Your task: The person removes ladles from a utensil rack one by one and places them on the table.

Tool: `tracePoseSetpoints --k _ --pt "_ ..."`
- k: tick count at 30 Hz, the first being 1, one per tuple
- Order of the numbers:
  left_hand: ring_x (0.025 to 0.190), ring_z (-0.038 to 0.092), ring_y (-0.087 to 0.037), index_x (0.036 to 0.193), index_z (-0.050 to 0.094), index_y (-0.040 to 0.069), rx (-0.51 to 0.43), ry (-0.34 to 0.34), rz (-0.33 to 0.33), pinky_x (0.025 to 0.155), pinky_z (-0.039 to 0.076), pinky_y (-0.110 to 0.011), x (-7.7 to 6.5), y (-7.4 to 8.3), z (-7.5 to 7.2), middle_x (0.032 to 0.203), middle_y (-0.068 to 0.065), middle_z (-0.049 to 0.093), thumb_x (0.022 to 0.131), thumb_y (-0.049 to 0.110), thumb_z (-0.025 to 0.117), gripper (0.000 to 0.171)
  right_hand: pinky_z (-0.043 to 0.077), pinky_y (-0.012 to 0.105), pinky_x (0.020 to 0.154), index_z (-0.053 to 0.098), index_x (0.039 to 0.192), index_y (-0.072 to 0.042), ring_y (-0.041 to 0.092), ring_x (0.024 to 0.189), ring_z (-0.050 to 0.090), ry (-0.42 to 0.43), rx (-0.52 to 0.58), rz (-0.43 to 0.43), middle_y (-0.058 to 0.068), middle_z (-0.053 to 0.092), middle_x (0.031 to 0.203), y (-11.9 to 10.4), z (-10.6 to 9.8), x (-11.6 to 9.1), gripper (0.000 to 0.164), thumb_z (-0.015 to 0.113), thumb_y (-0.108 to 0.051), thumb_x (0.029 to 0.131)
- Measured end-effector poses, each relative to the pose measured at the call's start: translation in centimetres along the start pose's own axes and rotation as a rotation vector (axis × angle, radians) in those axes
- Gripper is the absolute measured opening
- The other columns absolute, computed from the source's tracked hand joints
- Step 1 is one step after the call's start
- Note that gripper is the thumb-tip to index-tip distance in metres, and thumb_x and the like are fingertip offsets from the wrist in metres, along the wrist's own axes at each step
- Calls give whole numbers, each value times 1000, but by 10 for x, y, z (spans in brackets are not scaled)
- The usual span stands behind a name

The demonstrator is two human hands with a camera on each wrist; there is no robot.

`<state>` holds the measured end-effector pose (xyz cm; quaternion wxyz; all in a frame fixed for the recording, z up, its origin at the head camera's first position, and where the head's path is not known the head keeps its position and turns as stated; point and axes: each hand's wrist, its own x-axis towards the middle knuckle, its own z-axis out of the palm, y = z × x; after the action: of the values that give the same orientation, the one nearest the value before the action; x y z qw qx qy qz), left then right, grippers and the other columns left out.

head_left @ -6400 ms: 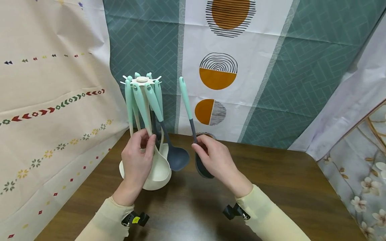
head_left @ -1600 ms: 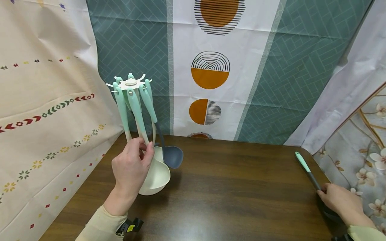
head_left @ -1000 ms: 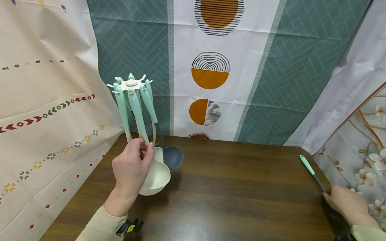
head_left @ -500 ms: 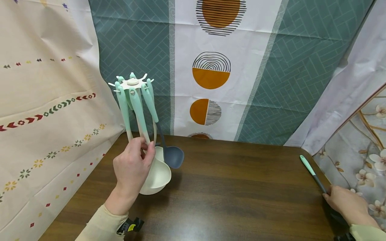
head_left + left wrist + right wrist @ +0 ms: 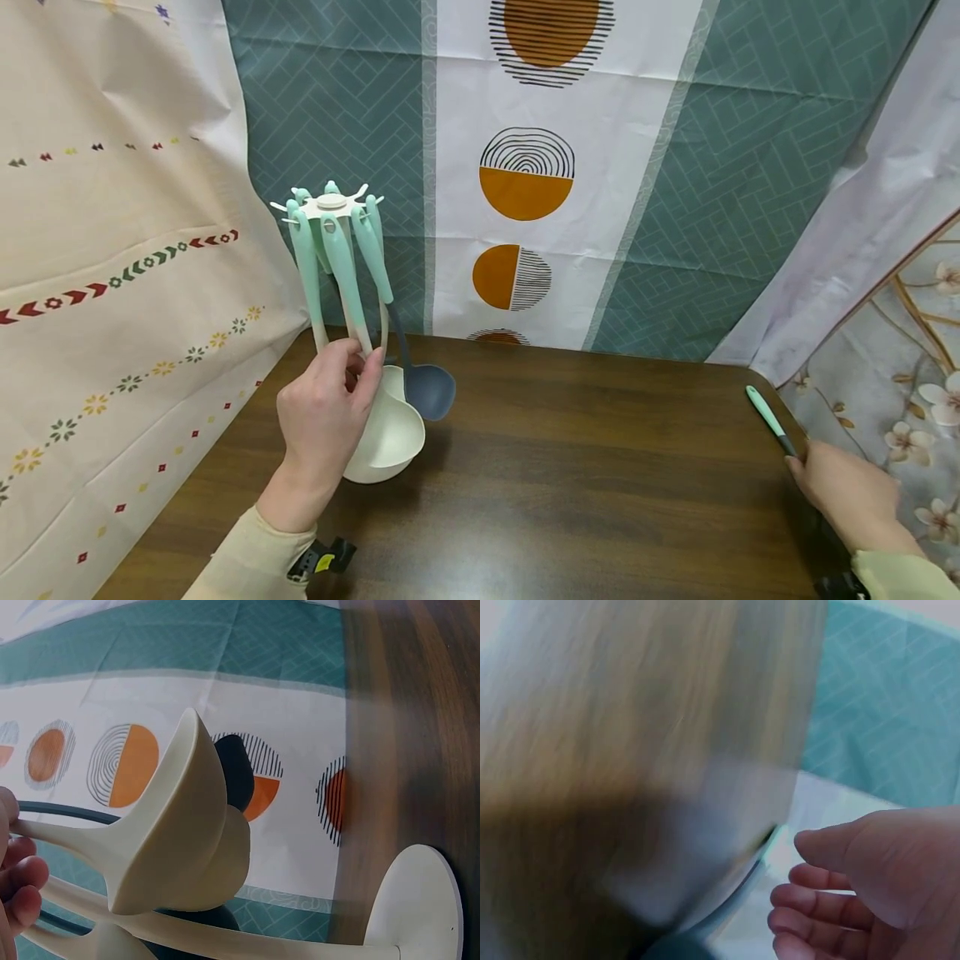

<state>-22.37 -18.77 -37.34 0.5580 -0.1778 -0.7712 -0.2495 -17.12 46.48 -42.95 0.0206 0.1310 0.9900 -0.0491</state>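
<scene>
With thumb and fingers, my left hand (image 5: 326, 408) pinches the lower handle of a cream ladle (image 5: 393, 433) hanging at the front of a utensil stand (image 5: 332, 202). Its cream bowl (image 5: 169, 832) fills the middle of the left wrist view. A dark ladle (image 5: 431, 392) with a mint handle hangs just right of it. At the right table edge lies another dark ladle with a mint handle (image 5: 767, 411); my right hand (image 5: 847, 496) hovers over it and hides most of its lower part. In the right wrist view, the loosely curled fingers (image 5: 810, 900) hold nothing.
More mint-handled utensils (image 5: 306, 258) hang around the stand, whose white base (image 5: 420, 907) shows in the left wrist view. The brown wooden table (image 5: 585, 467) meets patterned cloths at the back, left and right.
My right hand has carried the dark ladle from beside the stand to the right table edge, laid it down and let go. My left hand keeps its hold on the cream ladle.
</scene>
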Motion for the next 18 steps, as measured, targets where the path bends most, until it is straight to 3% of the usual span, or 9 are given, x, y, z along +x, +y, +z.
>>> tracePoseSetpoints --k 7,18 --pt "56 64 -23 97 68 1 10 6 -3 42 43 -41 2 0 -1 76 -9 70 104 24 69 24 39 43 45 63 86 -4 19 50 48 310 2 -232 1 54 64 -41 -5 1 22 75 -14 102" --pt "55 62 -22 93 67 1 11 -7 -30 43 42 -41 2 1 -3 74 -9 69 99 15 73 17 45 44 45 71 93 -7 16 52 54 484 51 -413 -1 64 72 -128 -12 1 14 82 -15 96"
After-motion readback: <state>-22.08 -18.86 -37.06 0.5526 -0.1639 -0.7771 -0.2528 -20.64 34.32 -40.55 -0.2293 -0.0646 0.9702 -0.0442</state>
